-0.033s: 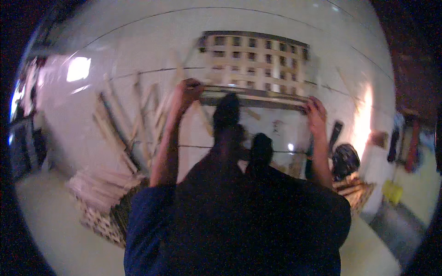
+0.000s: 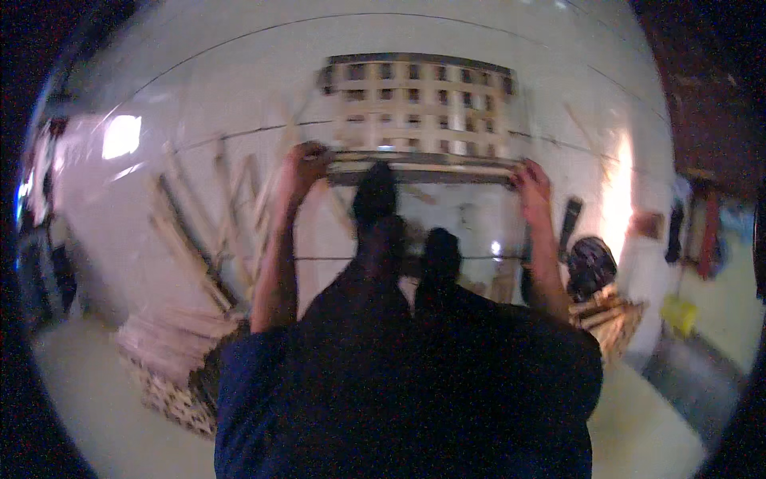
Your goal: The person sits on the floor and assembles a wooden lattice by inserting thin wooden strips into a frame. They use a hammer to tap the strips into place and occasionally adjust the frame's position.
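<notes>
A long narrow wooden slat (image 2: pixel 431 167) with dark edges runs crosswise in front of my feet. My left hand (image 2: pixel 305 165) is closed around its left end. At the opposite end my right hand (image 2: pixel 533 188) has its fingers bent onto the slat. Just beyond the slat lies a pale wooden lattice (image 2: pixel 428 97), like a small pallet, with rows of dark openings and a dark far edge. The slat sits at or against its near side; blur hides whether the two are joined. My dark shoes (image 2: pixel 375 191) are below and partly in front of the slat.
Loose wooden sticks (image 2: pixel 187 239) lie scattered on the pale tiled floor to the left. A stack of wooden strips (image 2: pixel 171 343) is at the lower left. At the right are a dark bundle (image 2: pixel 592 267), more wood pieces (image 2: pixel 610 315) and a yellow item (image 2: pixel 679 314).
The whole view has shifted a little, so the lattice, slat and hands appear farther left. Both hands keep their hold on the slat.
</notes>
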`<state>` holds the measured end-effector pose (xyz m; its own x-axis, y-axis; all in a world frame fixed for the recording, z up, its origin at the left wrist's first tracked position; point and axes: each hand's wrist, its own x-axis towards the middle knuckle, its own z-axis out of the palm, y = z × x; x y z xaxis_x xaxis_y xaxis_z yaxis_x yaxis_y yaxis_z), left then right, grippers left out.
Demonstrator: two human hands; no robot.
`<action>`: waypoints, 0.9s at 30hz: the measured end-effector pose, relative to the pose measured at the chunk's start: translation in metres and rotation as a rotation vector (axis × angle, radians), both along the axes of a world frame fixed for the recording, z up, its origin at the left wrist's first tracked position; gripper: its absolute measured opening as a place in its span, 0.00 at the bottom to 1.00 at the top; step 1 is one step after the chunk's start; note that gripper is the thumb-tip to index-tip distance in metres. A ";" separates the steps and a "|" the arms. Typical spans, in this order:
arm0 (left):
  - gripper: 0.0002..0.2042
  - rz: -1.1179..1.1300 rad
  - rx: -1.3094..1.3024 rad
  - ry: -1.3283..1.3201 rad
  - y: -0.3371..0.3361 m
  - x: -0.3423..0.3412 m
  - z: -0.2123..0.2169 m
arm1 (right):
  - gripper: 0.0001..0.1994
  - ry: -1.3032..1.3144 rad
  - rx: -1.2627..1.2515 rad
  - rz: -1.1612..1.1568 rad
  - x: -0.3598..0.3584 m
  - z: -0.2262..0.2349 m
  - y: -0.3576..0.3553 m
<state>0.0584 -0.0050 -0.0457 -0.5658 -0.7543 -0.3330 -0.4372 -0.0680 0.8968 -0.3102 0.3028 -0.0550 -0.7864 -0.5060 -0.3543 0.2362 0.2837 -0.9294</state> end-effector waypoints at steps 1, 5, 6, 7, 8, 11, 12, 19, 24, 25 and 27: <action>0.11 -0.022 -0.033 -0.022 0.001 -0.001 0.008 | 0.14 -0.053 -0.024 0.064 -0.004 -0.001 -0.001; 0.11 -0.162 -0.284 -0.161 -0.007 0.000 0.014 | 0.12 0.058 0.049 0.079 -0.008 0.014 -0.006; 0.11 -0.150 -0.233 -0.067 -0.007 -0.004 0.020 | 0.12 0.081 0.080 0.106 -0.011 0.015 -0.003; 0.11 -0.129 -0.196 -0.048 -0.011 -0.006 0.019 | 0.12 0.092 0.055 0.118 -0.012 0.021 -0.010; 0.11 -0.105 -0.160 -0.030 -0.017 -0.007 0.016 | 0.11 0.103 0.030 0.134 -0.015 0.029 -0.017; 0.11 -0.048 -0.194 -0.091 -0.010 -0.013 0.018 | 0.11 0.187 0.068 0.146 -0.016 0.025 -0.009; 0.11 -0.053 -0.191 -0.113 -0.010 -0.010 0.017 | 0.10 0.218 0.095 0.151 -0.014 0.023 -0.009; 0.14 -0.032 -0.193 -0.216 0.007 -0.003 0.023 | 0.11 0.301 0.191 0.163 0.010 0.020 -0.003; 0.13 -0.032 -0.238 -0.167 0.004 0.005 0.011 | 0.12 0.326 0.205 0.144 0.015 0.023 -0.007; 0.13 -0.022 -0.240 -0.129 0.003 0.006 0.007 | 0.12 0.337 0.207 0.144 0.014 0.022 -0.007; 0.13 -0.016 -0.256 -0.141 0.002 0.007 0.002 | 0.11 0.359 0.211 0.145 0.014 0.020 -0.007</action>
<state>0.0650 -0.0029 -0.0434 -0.5396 -0.8156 -0.2088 -0.5581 0.1608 0.8141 -0.2966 0.2958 -0.0347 -0.8046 -0.5662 -0.1792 -0.1470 0.4823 -0.8636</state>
